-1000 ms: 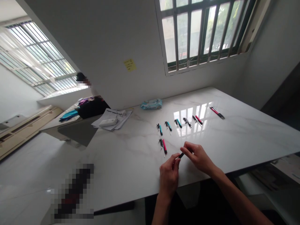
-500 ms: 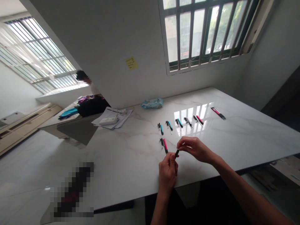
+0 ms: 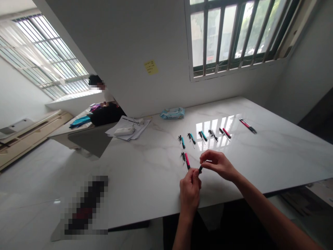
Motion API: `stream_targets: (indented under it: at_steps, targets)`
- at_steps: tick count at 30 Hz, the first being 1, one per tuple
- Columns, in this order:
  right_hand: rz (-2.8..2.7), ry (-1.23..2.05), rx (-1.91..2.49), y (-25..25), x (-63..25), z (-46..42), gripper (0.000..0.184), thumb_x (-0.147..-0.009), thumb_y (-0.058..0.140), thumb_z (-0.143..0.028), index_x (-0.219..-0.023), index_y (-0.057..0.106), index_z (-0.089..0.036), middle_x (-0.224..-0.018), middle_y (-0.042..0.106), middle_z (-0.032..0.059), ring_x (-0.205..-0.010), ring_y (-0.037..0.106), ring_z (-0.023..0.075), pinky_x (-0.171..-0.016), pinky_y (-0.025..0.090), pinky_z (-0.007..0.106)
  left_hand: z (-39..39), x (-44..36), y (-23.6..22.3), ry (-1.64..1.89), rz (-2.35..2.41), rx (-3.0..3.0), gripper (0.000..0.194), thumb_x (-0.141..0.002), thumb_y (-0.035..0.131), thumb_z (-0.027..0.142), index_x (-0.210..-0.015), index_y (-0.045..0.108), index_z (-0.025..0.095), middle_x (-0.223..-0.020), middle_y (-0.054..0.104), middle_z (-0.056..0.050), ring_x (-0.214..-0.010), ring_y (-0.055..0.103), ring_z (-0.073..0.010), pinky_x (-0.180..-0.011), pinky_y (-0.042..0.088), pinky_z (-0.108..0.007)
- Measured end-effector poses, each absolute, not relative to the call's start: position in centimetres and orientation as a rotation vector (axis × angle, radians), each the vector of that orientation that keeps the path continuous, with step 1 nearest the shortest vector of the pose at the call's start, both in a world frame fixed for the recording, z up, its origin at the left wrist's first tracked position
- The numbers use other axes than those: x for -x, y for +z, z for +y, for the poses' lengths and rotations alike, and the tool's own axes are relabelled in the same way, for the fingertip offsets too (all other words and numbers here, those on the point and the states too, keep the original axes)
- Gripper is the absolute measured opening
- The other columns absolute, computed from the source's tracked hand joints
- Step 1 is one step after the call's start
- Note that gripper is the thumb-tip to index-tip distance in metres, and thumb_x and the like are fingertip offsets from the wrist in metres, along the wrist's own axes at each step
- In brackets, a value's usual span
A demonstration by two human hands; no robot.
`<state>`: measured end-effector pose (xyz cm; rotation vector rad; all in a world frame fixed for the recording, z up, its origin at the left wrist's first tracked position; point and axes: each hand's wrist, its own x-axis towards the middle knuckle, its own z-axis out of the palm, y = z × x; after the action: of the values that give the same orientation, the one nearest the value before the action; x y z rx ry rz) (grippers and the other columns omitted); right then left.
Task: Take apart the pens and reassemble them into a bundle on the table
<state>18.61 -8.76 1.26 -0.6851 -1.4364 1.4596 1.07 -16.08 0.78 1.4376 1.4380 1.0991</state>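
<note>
My left hand [image 3: 190, 187] is closed around a pen's black part [image 3: 200, 169], whose end sticks up past the thumb. My right hand [image 3: 218, 164] pinches at the upper end of that same part, fingertips together; a small pale bit shows between the fingers, too small to make out. Just beyond the left hand lies a pen taken apart, with a red barrel [image 3: 187, 160], a black piece [image 3: 183, 156] and a thin white refill partly hidden by the hand. Farther back is a row of similar dismantled pens, with a teal barrel [image 3: 183, 142] at the left and a red barrel [image 3: 227, 132] at the right.
Whole pens [image 3: 248, 125] lie together at the right of the marble-patterned table [image 3: 145, 180]. A blue wipes pack [image 3: 172, 113] stands by the wall. Papers [image 3: 142, 131] with a white device [image 3: 124, 130] lie to the left. Another person [image 3: 108, 95] sits beyond the wall's edge.
The view has shifted slightly, so the scene sits a little farther right. Both hands stay together at the black pen part, with the right fingers still at its end.
</note>
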Motion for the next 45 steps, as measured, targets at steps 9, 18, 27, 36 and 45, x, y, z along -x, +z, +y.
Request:
stream_targets:
  at_steps: [9,18,27,36,45]
  targets:
    - [-1.547,1.108,0.964,1.0,-19.1,-4.3,0.023,-0.088,0.075,-0.027,-0.111,0.074,-0.023,-0.103,0.079,0.0067,-0.098,0.076,0.0220,-0.094,0.061,0.040,-15.9,-1.1,0.3,1.142,1.448,-1.356,0.038,-0.105,0.041,0.052,-0.106,0.063,0.021,-0.060,0.050,0.005,-0.050,0.043,-0.0113,-0.052,0.034,-0.022]
    - [-1.964,0.670,1.270,-0.3,-16.6,-1.2,0.032,-0.083,0.063,0.001,-0.104,0.077,-0.019,-0.092,0.078,0.0066,-0.085,0.073,0.0207,-0.081,0.056,0.032,-15.9,-0.8,0.0,1.169,1.472,-1.426,0.013,-0.100,0.045,0.032,-0.103,0.053,0.023,-0.063,0.050,0.006,-0.054,0.041,-0.0127,-0.054,0.031,-0.024]
    - [-1.850,0.849,1.181,1.2,-18.3,-3.3,0.018,-0.086,0.064,-0.012,-0.099,0.073,-0.021,-0.099,0.076,0.0042,-0.083,0.066,0.0173,-0.076,0.052,0.030,-15.9,-0.8,0.5,1.213,1.492,-1.479,0.020,-0.103,0.048,0.040,-0.106,0.057,0.023,-0.079,0.062,0.000,-0.073,0.058,-0.0175,-0.071,0.044,-0.027]
    - [-1.727,1.145,1.145,1.9,-16.8,-10.4,0.054,-0.089,0.073,-0.048,-0.061,0.036,-0.021,-0.056,0.035,-0.0069,-0.057,0.032,0.0100,-0.053,0.025,0.026,-16.1,-1.2,1.0,1.226,1.370,-1.496,0.024,-0.100,0.060,0.044,-0.108,0.064,0.022,-0.087,0.069,-0.002,-0.076,0.062,-0.0168,-0.073,0.046,-0.026]
    - [-1.773,1.174,1.004,4.9,-17.4,-10.5,0.037,-0.093,0.070,-0.042,-0.072,0.049,-0.021,-0.062,0.045,-0.0059,-0.059,0.039,0.0111,-0.056,0.033,0.026,-16.0,-2.8,0.6,1.374,1.078,-1.097,0.040,-0.097,0.063,0.055,-0.083,0.049,0.020,-0.065,0.043,0.005,-0.057,0.035,-0.0088,-0.053,0.029,-0.022]
